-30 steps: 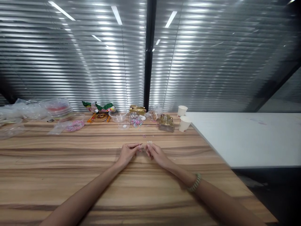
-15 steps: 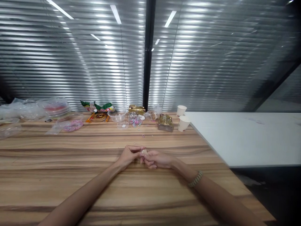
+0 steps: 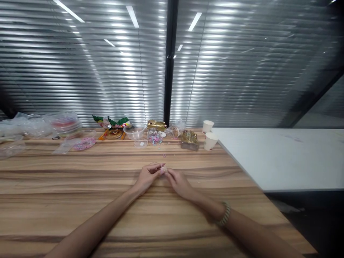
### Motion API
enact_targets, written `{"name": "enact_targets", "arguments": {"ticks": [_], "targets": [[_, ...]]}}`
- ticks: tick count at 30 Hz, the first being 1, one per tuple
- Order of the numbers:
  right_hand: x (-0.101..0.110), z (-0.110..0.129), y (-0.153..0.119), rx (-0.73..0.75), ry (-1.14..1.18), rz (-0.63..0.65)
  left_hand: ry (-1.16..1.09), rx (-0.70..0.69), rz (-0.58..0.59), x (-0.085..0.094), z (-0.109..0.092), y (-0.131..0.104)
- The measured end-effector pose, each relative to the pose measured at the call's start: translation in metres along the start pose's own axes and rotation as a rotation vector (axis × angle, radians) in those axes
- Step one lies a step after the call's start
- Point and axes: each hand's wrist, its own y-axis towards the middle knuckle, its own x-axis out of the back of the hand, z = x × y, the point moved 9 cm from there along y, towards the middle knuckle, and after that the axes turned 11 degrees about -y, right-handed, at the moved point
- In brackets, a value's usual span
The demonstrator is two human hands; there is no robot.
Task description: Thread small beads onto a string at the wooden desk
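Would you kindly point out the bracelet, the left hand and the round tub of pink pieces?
Bracelet (image 3: 227,214): head view, its beaded band.
Left hand (image 3: 146,178): head view, back of hand.
Round tub (image 3: 92,134): head view, clear wall.

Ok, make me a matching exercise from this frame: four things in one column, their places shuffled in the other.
Things
1. green packet
2. bracelet
3. nearer paper cup
4. small pinkish piece

Places
A. at the fingertips of the left hand
B. behind the orange packet
C. near the white surface
D. around the right arm

Pairs: 1-B, 2-D, 3-C, 4-A
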Motion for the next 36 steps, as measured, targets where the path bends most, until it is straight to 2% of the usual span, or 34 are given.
{"name": "enact_targets", "arguments": {"ticks": [3,8,16,29,36], "targets": [[0.000,-0.002,0.001,0.014,-0.020,-0.009,0.078,-0.061,0.072,-0.005,-0.004,0.000],[-0.001,0.000,0.002,0.048,-0.045,0.025,0.198,-0.088,0.140,-0.010,-0.008,0.000],[-0.008,-0.004,-0.001,0.056,-0.156,0.094,0.281,-0.138,0.179,-0.016,-0.020,-0.002],[-0.005,-0.006,0.002,-0.014,-0.060,0.096,0.261,-0.141,0.209,-0.021,-0.027,-0.005],[-0.007,-0.002,-0.004,0.070,-0.194,0.091,0.282,-0.154,0.190,-0.019,-0.026,-0.005]]}}
